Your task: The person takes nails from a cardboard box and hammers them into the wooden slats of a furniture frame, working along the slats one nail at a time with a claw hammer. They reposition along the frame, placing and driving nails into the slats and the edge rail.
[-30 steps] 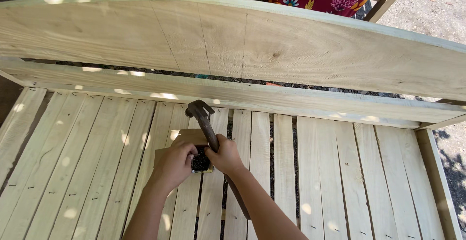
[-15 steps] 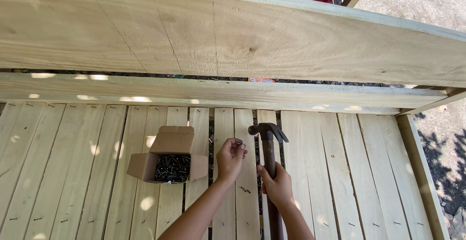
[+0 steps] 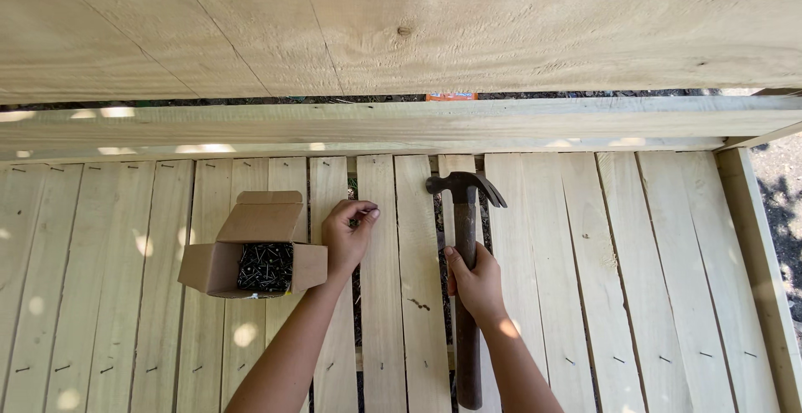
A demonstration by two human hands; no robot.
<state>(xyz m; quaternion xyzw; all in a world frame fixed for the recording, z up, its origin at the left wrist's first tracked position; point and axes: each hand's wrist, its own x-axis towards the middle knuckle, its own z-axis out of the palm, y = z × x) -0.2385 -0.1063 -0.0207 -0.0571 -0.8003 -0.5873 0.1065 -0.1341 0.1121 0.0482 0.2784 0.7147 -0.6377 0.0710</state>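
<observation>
From the head view, my right hand (image 3: 478, 283) has its grip clenched around the dark handle of one claw hammer (image 3: 464, 254), partway down the handle; the head lies flat near the top end of the slats, claw pointing right. My left hand (image 3: 347, 233) is curled, fingertips pinched together over a slat — whether a nail sits in that grip I cannot tell. Just beside it on the left stands one open cardboard box (image 3: 255, 250) full of dark nails, flaps spread. The slatted deck (image 3: 635, 279) lies open to the right as far as the side rail (image 3: 764, 271). Above, two long boards — a cross rail (image 3: 251, 125) and a wide plank (image 3: 209, 20) — close off the far edge.
</observation>
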